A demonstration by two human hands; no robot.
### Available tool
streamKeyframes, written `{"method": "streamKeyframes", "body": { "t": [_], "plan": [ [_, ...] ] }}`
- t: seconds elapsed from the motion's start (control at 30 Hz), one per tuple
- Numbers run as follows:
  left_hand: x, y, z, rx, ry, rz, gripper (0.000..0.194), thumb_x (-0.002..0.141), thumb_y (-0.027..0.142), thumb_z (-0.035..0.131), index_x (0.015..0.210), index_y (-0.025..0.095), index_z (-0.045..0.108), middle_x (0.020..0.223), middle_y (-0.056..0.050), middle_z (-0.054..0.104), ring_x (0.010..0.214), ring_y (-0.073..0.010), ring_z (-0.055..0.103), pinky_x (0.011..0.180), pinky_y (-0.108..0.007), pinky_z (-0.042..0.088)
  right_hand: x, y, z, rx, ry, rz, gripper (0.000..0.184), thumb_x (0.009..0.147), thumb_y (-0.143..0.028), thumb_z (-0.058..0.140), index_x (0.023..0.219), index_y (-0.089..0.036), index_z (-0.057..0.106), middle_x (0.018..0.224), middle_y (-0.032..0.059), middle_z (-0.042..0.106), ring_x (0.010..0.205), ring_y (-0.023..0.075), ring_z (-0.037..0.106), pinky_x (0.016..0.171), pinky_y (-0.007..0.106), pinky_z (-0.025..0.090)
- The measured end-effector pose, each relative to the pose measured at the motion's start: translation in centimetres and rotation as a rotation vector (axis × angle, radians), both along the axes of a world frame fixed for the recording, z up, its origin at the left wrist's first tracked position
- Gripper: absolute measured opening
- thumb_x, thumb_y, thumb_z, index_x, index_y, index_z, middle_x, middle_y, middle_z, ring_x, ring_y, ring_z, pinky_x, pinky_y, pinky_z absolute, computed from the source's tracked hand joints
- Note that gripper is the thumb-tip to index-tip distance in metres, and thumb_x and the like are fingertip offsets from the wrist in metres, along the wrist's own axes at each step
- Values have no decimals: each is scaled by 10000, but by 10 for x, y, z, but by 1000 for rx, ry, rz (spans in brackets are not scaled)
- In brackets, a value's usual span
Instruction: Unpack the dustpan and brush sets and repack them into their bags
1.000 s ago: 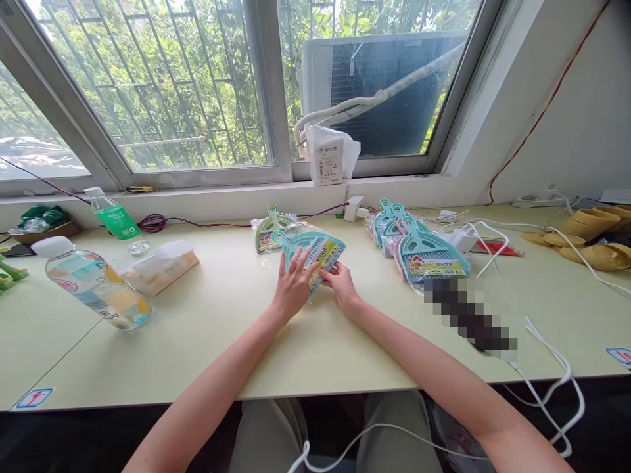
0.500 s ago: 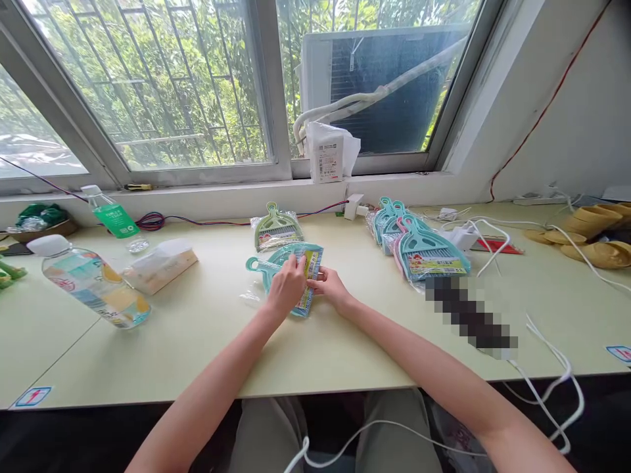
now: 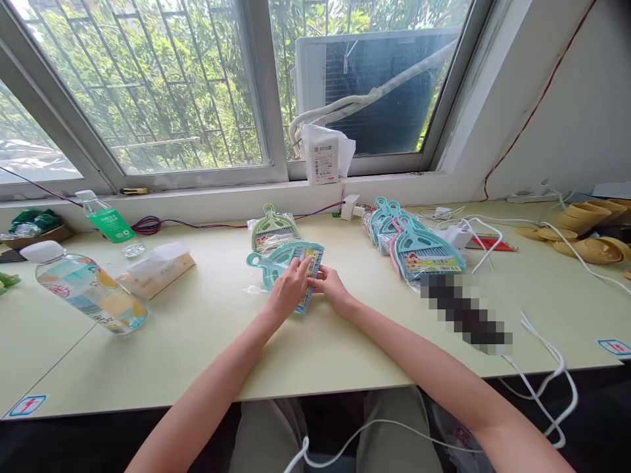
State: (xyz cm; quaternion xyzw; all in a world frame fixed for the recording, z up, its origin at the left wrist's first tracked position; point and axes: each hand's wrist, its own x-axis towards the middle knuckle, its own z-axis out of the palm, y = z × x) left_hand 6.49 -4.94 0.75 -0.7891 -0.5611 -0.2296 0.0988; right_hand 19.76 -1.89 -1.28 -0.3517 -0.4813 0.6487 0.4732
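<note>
In front of me on the table lies a teal mini dustpan [image 3: 271, 268] with a small brush [image 3: 303, 306] that carries a yellow printed label, its handle pointing left. My left hand [image 3: 288, 289] is closed over the brush, fingers pressed on the label. My right hand [image 3: 331, 285] pinches the brush's right edge, thumb and fingers together. Thin clear plastic [image 3: 254, 289] lies by the dustpan's lower left. Just behind is a bagged green dustpan set [image 3: 274, 230]. Several bagged teal and pink dustpan sets [image 3: 426, 253] are piled to the right.
A large drink bottle [image 3: 91, 289], a green-labelled bottle [image 3: 111, 223] and a tissue pack [image 3: 158, 269] stand on the left. White cables [image 3: 557, 368] trail over the right side and the front edge. A pixelated dark object [image 3: 466, 312] lies at right. A window is behind.
The view has shifted slightly, so the surroundings sit a little differently. Both hands stay on the brush with almost no visible movement.
</note>
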Motion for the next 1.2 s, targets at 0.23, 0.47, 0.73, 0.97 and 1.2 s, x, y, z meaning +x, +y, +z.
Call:
{"method": "streamKeyframes", "body": {
  "t": [0.23,0.47,0.73,0.97,1.2],
  "plan": [
    [-2,4,-3,49,-202,-138,393,913,205,434,1306,202,421,1011,-80,544,884,-192,591,686,-293,508,6,5,3,-21,107,-154,287,675,-158,715,944,-170,615,874,43,731,730,154,690,708,298,590],
    [0,8,-12,-7,-452,-394,371,923,238,445,1293,248,423,941,-35,560,724,-116,565,705,-273,519,9,10,-1,-55,168,-239,271,672,-133,714,917,-166,605,889,45,724,764,168,693,754,336,600],
    [-13,21,-10,225,-1313,168,747,761,319,693,1368,262,260,1503,-131,205,1400,-237,236,1120,-415,285,12,16,-3,-59,240,-255,252,689,-174,737,894,-172,592,926,52,713,839,193,697,837,392,589],
    [-8,24,-8,-547,-1777,-262,404,814,369,634,1147,161,535,1192,-107,623,1117,-243,586,958,-386,483,10,14,-3,-41,232,-214,261,697,-199,738,910,-182,587,953,60,713,890,206,692,859,400,582],
    [7,13,-10,-679,-1781,-290,413,797,290,659,1179,183,545,1182,-80,644,1087,-231,605,952,-375,491,14,17,-1,-58,220,-257,246,701,-185,729,897,-192,579,965,55,713,919,215,686,852,402,585]
  ]
}}
